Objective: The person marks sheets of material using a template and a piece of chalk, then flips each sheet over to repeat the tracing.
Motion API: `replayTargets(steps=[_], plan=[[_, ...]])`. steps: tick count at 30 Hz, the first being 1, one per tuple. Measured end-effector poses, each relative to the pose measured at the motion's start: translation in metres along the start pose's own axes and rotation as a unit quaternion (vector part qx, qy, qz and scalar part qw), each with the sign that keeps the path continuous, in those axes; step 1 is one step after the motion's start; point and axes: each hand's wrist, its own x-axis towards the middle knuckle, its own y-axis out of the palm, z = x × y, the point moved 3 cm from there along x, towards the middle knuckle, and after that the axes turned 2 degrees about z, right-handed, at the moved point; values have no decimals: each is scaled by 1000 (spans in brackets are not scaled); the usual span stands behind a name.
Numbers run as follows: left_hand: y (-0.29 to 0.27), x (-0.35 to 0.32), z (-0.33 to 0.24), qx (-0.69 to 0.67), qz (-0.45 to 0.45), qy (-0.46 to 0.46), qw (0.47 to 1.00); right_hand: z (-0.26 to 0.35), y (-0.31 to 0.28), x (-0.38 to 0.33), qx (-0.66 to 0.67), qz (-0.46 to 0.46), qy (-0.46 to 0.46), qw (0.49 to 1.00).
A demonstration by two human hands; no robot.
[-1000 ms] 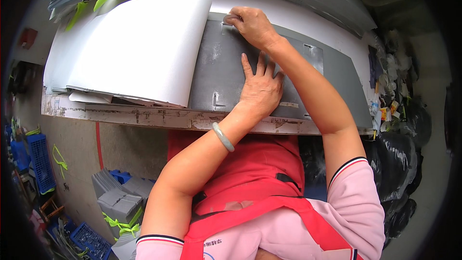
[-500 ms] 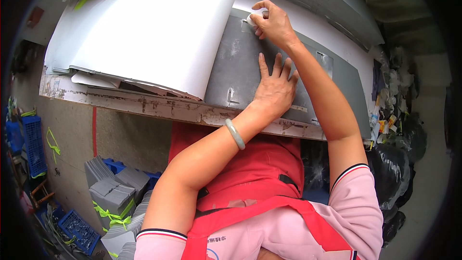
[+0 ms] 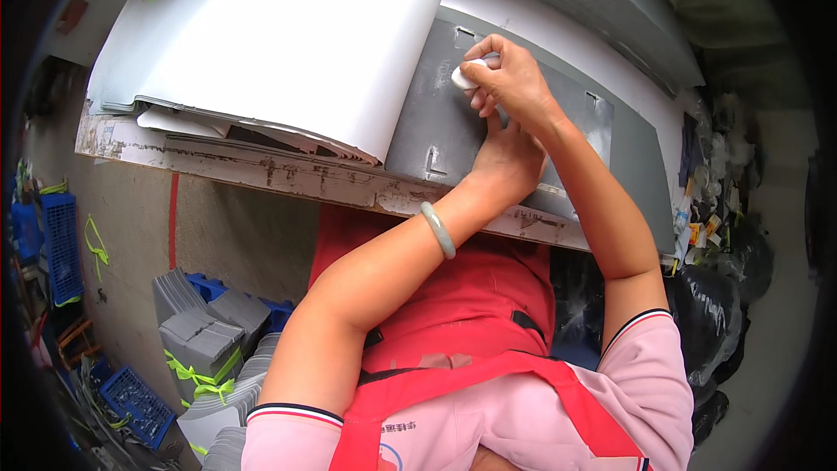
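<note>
My right hand [image 3: 516, 85] pinches a small white rounded piece [image 3: 467, 76], possibly chalk, between thumb and fingers. It is held over a dark grey template sheet [image 3: 411, 138] lying on the table, with corner-shaped slots and whitish smears. Whether the white piece touches the sheet, I cannot tell. Close below, my left hand [image 3: 510, 162] rests on the sheet with its thumb stretched out; its other fingers are partly hidden by the right hand. To the left, a stack of large white sheets [image 3: 288, 52] curls up beside the template.
The worn table edge [image 3: 288, 166] runs across in front of me. A long grey roll or folded sheet [image 3: 602, 0] lies at the back. Black plastic bags [image 3: 706, 318] stand at the right. Bundled grey pieces [image 3: 202, 340] and blue crates [image 3: 139, 406] sit on the floor at left.
My right hand has come nearer with the white piece, away from the upper slot. The left hand's fingers, spread before, are now partly behind the right hand. The whole view has shifted slightly.
</note>
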Motion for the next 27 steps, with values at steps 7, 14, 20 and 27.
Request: replayTargets(steps=[7, 14, 20, 27], plan=[[12, -12, 12, 148, -87, 44, 984, 26, 33, -46, 12, 290, 211, 934], [2, -16, 5, 163, -82, 65, 981, -11, 57, -54, -316, 173, -8, 933], [3, -10, -1, 197, -49, 53, 978, 9, 42, -80, -259, 92, -168, 947], [-6, -7, -3, 157, -23, 32, 987, -2, 52, -86, -453, 45, -235, 859]])
